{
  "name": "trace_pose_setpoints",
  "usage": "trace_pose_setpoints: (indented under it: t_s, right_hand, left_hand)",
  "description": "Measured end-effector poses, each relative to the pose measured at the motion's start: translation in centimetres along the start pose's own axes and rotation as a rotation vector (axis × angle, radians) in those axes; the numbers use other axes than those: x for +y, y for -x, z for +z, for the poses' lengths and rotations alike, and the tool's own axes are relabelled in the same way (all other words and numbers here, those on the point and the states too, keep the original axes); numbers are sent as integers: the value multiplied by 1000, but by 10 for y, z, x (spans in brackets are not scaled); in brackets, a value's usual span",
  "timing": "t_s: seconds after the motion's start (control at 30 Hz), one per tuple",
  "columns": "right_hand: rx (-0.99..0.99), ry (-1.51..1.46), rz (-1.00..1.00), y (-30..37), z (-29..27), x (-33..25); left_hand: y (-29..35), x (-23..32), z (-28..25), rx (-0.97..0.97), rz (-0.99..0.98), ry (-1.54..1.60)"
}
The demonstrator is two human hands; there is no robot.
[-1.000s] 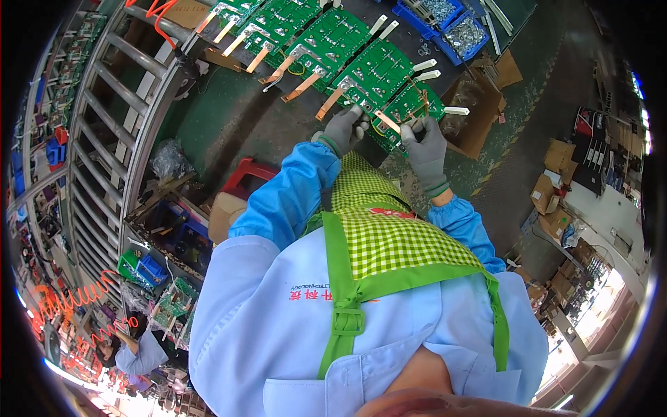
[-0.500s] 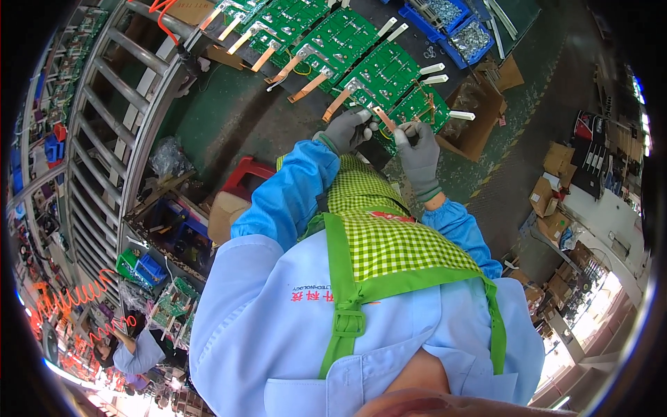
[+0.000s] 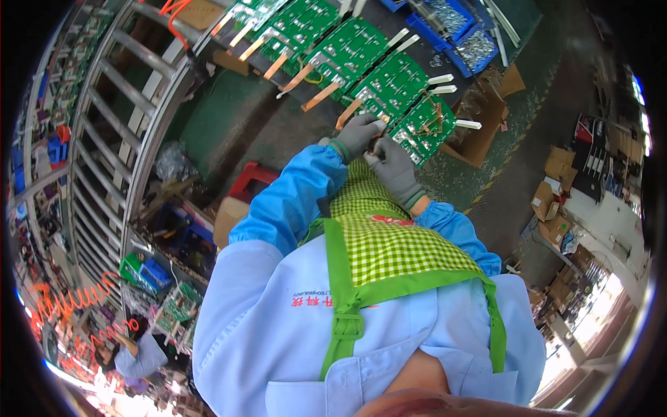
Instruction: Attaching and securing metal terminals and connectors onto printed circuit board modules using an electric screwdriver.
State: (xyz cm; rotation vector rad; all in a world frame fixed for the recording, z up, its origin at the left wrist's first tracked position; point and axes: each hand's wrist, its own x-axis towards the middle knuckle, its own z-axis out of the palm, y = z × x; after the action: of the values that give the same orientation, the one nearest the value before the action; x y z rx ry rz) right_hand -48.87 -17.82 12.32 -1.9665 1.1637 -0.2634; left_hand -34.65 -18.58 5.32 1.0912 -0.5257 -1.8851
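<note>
Both my gloved hands meet at the near edge of a row of green circuit boards (image 3: 386, 83). My right hand (image 3: 394, 168) is closed with its fingertips on a copper strip (image 3: 374, 144), of which only a small brownish piece shows between the gloves. Just left of it, my left hand (image 3: 358, 135) is closed too, its fingertips near the same strip; what they pinch is hidden. The rightmost circuit board (image 3: 424, 132) lies beside my right hand, with loose copper strips (image 3: 435, 119) on it. Other copper strips (image 3: 321, 96) stick out from the boards toward me.
White strips (image 3: 467, 124) project from the boards' far side. Blue bins (image 3: 475, 50) of small metal parts stand at the far right of the bench. A cardboard box (image 3: 479, 139) is below them. Metal rails (image 3: 132, 104) run along the left, near a red stool (image 3: 250, 177).
My right hand has moved left and nearer to me, coming up against my left hand. The copper strip, plainly visible before, is now mostly covered. The view has shifted slightly.
</note>
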Motion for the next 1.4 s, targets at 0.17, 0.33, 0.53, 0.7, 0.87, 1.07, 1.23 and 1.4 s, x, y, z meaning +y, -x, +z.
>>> trace_pose_setpoints:
  t_s: [0.17,0.33,0.53,0.7,0.87,1.07,1.23,1.4]
  right_hand:
    - [28,-35,-188,-12,-74,-29]
    - [563,-28,-201,-61,-184,25]
    - [636,409,-96,-142,-245,168]
    - [472,563,251,-190,-241,209]
    - [477,693,115,-226,-236,226]
    - [545,733,59,-239,-230,241]
    - [553,626,97,-254,-239,257]
    - [761,301,-160,-275,-265,243]
  left_hand:
    - [-3,4,-6,49,7,-98]
    - [7,27,-1,20,-187,17]
    - [7,29,11,194,-217,44]
    - [8,26,9,227,-257,21]
    - [13,31,17,294,-239,96]
    - [9,30,25,356,-251,120]
    - [7,21,20,341,-245,107]
    - [11,26,20,366,-274,68]
